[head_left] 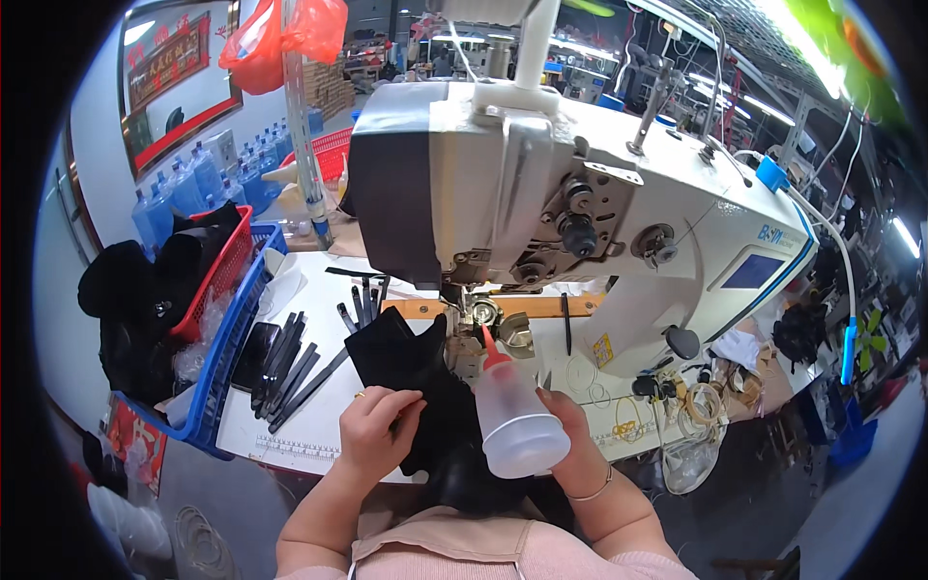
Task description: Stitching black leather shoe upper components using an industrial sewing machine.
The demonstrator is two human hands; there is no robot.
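At lower centre, black fabric (pixel 437 411) is pinched by the curled fingers of the left hand (pixel 375 425); a translucent squeeze bottle (pixel 512 411) is gripped by the right hand (pixel 572 430), its closed fingers largely hidden behind.

We have the sewing machine head (pixel 396 184) blocking any lift straight up at the far middle. Left hand (pixel 382 425): black cloth (pixel 440 406) on its right, black strips (pixel 290 372) on its left, bare surface (pixel 324 416) between strips and hand. Right hand (pixel 570 425): bottle (pixel 512 401) plugs the front approach. We could slip right, low under the arm, past a dark stick (pixel 567 327); cord coils (pixel 704 404) crowd farther right.
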